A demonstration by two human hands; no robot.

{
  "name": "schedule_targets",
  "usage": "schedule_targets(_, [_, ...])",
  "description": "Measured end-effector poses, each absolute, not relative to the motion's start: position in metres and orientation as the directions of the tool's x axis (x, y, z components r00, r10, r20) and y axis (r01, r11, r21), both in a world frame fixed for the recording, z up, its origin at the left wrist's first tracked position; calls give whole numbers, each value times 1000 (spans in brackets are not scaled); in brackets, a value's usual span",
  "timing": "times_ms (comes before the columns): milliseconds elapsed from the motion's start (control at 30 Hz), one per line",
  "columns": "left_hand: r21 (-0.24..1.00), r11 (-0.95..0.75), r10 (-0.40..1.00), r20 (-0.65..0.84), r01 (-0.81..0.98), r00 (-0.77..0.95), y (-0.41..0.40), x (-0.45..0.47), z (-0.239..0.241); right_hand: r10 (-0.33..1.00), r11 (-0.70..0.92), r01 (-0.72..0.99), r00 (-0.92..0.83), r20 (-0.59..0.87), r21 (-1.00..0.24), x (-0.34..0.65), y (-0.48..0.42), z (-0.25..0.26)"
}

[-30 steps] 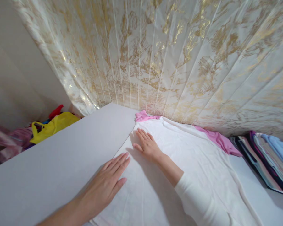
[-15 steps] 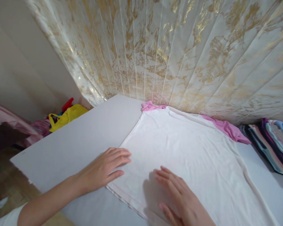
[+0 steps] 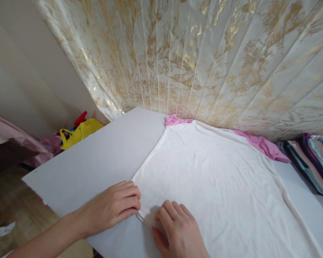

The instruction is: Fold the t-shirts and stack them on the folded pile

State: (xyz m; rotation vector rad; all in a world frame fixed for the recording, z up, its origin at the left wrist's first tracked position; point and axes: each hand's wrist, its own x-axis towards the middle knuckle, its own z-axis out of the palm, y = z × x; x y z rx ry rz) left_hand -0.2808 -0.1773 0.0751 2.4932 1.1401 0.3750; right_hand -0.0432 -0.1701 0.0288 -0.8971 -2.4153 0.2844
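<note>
A white garment [image 3: 210, 179] with pink sleeves lies flat on a pale grey table [image 3: 97, 161]. My left hand [image 3: 113, 206] rests at the garment's near left corner, fingers curled over its hem. My right hand [image 3: 177, 233] sits just beside it on the hem, fingers bent and pinching the edge. One pink sleeve [image 3: 261, 145] pokes out at the back right, and the other pink sleeve [image 3: 173, 120] shows at the back left.
A gold-patterned white curtain [image 3: 204, 64] hangs right behind the table. A stack of folded clothes [image 3: 312, 161] lies at the right edge. A yellow bag [image 3: 79, 132] and pink cloth sit on the left beyond the table. Wooden floor shows at lower left.
My right hand drew back from the garment's far left part to its near hem. My left hand slid toward me along the edge, and both hands' fingers curled onto the hem.
</note>
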Motion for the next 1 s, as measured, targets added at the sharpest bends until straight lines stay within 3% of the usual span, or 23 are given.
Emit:
schedule_targets(300, [471, -560, 805, 116, 681, 582, -186, -280, 72, 655, 755, 521, -630, 416, -398, -49, -171, 31])
schedule_targets(567, [464, -566, 811, 163, 682, 562, -193, -281, 66, 578, 816, 474, -676, 457, -332, -48, -172, 26])
schedule_targets(1000, [476, -558, 822, 204, 680, 531, -201, -281, 60, 582, 813, 486, -660, 475, -320, -49, -171, 23])
